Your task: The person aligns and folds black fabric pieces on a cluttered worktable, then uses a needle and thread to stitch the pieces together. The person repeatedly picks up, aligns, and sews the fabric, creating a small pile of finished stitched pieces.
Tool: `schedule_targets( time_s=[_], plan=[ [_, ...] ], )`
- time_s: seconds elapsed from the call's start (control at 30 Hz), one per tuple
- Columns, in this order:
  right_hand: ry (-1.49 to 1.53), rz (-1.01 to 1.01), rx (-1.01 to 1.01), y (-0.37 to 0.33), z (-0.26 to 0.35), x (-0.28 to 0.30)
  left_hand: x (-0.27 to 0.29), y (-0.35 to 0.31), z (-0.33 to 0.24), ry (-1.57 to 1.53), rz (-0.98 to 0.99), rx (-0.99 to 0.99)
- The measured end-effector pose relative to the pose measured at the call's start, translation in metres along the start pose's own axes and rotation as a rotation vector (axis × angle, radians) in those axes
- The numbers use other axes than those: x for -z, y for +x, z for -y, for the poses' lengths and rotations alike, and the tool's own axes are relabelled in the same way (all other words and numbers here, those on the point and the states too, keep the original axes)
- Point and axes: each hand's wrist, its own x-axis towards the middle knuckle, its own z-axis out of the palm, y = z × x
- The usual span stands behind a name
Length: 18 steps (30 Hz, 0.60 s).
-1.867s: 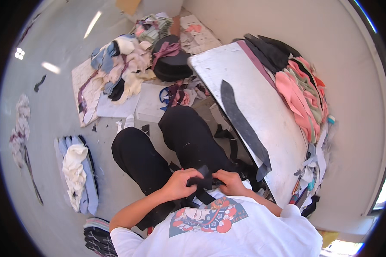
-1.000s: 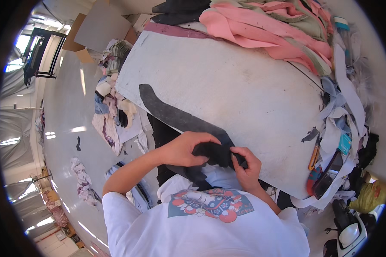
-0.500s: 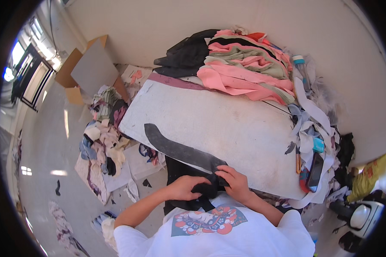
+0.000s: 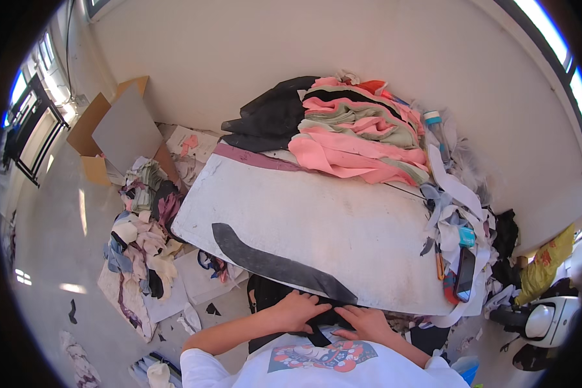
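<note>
A dark grey curved strip of cloth [image 4: 271,264] lies flat along the near edge of the white tabletop [image 4: 304,220]. Just below that edge is black cloth [image 4: 260,294], spread over my lap. My left hand [image 4: 295,312] rests on this cloth, its fingers reaching to the right and the thumb apart. Facing it, my right hand [image 4: 366,324] points its stretched fingers left, near the strip's right end. Between the two hands a narrow black band [image 4: 317,337] hangs over my white shirt. Part of the black cloth is hidden beneath my hands.
Pink, green and black cloth pieces [image 4: 362,152] are heaped at the table's far side. Along the right edge lie a phone [image 4: 464,274], an orange-handled tool [image 4: 440,262] and white strips; a bottle [image 4: 435,129] stands behind. Scraps [image 4: 145,246] and a cardboard box [image 4: 126,129] sit at left.
My right hand has let go of the strip's end, and the strip now lies flat. Both hands have come down onto the black cloth at the table edge. The view has tilted upward.
</note>
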Motion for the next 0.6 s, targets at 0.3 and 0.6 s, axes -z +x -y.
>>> schedule_targets(
  time_s=[0.3, 0.6],
  plan=[
    [0.096, -0.612, 0.271, 0.095, -0.076, 0.088, 0.131, 0.036, 0.012, -0.372, -0.161, -0.061],
    [0.206, -0.802, 0.142, 0.253, -0.197, 0.181, 0.277, 0.175, 0.194, 0.164, -1.03, 0.027]
  ],
)
